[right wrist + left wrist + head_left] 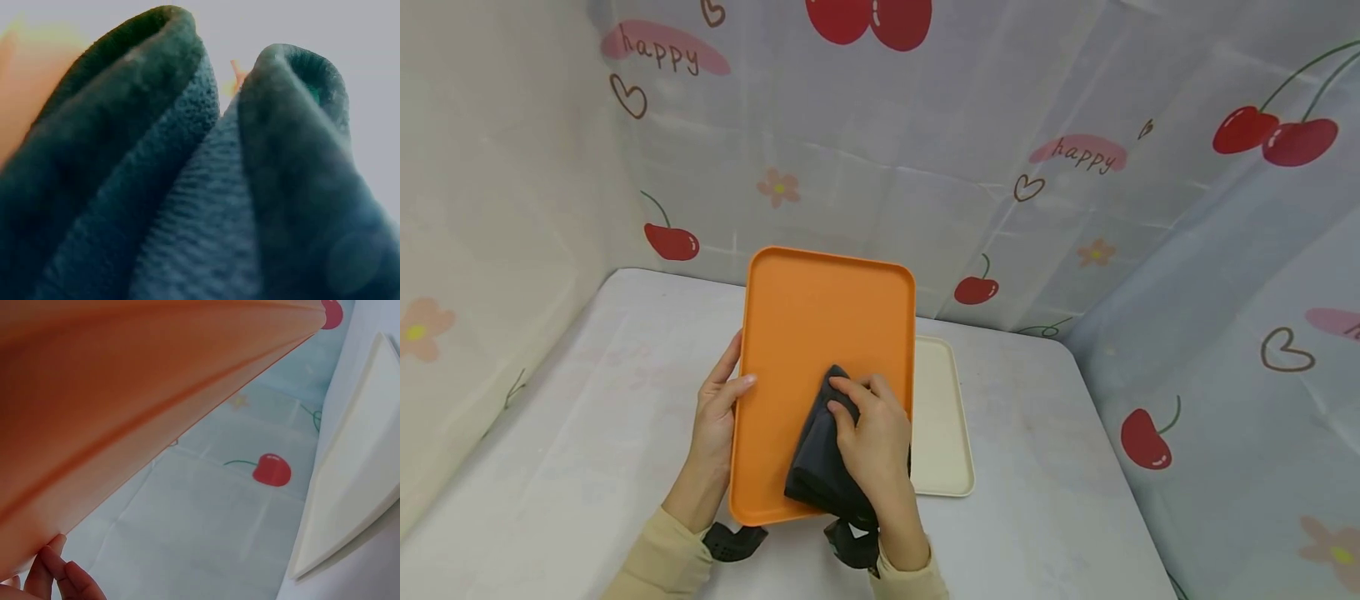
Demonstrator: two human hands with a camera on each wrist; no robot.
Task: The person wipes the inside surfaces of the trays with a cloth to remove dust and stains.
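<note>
An orange rectangular tray (827, 308) is held up off the table, its inside facing the head camera. My left hand (711, 425) grips it by the left edge, thumb on the rim and fingers behind. In the left wrist view, the tray's underside fills the upper left, with fingertips of the left hand (56, 575) at its edge. My right hand (876, 433) holds a folded dark grey cloth (816, 454) against the tray's lower right part, thumb and fingers bent on it. Close folds of the cloth (194, 219) fill the right wrist view and hide the right fingers.
A cream tray (942, 417) lies on the white-covered table (1030, 467), partly hidden behind the orange tray. A white curtain (865, 167) with cherry prints stands behind the table and along both sides. Black wrist devices (733, 543) sit below the orange tray's lower edge.
</note>
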